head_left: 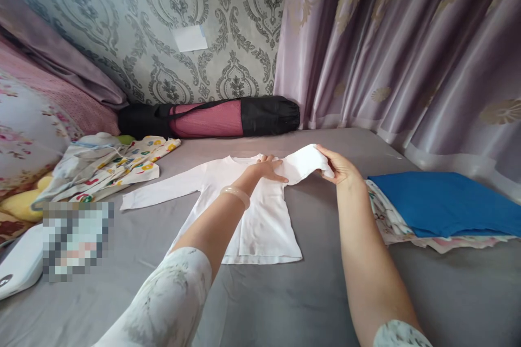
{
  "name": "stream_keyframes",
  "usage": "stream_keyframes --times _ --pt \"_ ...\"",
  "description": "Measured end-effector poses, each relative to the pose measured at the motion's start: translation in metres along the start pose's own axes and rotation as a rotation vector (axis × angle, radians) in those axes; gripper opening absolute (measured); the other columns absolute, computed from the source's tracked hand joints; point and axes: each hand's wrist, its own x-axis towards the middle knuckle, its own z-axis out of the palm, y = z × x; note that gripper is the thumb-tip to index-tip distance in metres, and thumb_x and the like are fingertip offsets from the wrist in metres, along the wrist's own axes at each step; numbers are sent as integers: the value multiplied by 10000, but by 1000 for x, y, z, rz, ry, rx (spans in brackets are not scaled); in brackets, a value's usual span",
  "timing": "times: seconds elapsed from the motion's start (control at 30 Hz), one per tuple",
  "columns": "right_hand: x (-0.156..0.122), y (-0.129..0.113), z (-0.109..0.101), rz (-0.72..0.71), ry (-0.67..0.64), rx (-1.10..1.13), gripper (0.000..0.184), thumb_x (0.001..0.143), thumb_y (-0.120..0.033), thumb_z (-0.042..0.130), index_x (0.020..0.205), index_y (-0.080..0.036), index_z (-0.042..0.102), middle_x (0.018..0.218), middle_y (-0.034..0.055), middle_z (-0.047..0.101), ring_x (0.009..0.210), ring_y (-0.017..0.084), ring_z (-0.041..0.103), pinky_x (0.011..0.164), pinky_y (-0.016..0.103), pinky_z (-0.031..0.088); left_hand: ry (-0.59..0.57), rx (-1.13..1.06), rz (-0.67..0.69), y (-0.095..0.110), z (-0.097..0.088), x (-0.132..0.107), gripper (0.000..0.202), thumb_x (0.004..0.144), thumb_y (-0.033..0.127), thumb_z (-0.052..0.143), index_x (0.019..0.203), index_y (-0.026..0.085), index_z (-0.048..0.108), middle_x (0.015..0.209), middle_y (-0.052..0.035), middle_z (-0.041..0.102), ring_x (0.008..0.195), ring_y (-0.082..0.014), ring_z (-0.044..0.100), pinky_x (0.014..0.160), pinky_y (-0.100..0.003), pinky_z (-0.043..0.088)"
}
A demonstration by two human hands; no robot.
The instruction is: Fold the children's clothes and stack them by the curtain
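A white long-sleeved shirt (pixel 260 227) lies spread on the grey sheet, its neckline toward the wall. Its left-hand sleeve stretches out flat on the bed. My left hand (pixel 269 168) rests on the shirt near the right shoulder, fingers spread over the cloth. The end of the right-hand sleeve is pinched in my right hand (pixel 337 167), which holds it raised a little off the sheet. Part of the shirt's chest is hidden behind my left forearm, which wears a pale bangle (pixel 236 195).
Folded clothes with a blue piece (pixel 451 203) on top lie at right. On the left are a patterned cloth (pixel 134 165), a yellow plush thing (pixel 24 200) and a white object (pixel 24 255) beside a blurred patch. A black-and-pink roll bag (pixel 207 117) lies along the wall.
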Motion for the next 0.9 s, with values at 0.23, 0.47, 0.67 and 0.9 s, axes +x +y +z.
stream_keyframes --times 0.23,0.47,0.67,0.9 --pt "8 14 18 116 -51 118 73 862 -233 648 810 -200 610 635 -26 675 532 111 634 515 206 541 101 -190 -27 2 4 0 974 599 629 727 1427 223 413 1551 -166 246 1421 -436 151 1101 -562 236" --pt "16 46 40 129 -171 58 119 828 -192 672 939 -192 629 744 26 715 688 193 697 698 390 617 487 -917 -109 -51 25 -45 439 824 377 621 1187 131 603 1199 -157 623 1093 -258 595 910 -358 480" --pt "18 78 68 194 -205 -3 260 766 18 607 952 -153 667 826 43 733 694 168 695 617 321 624 625 -1385 -179 -93 41 -85 298 784 299 701 1001 107 632 943 -111 683 817 -168 669 826 -333 520" --pt "9 106 99 86 -307 7 420 720 6 620 1099 -175 644 1070 61 711 1011 179 671 887 285 579 544 -1614 -124 -81 56 -83 367 876 429 613 1027 96 576 883 -125 673 755 -175 676 787 -339 545"
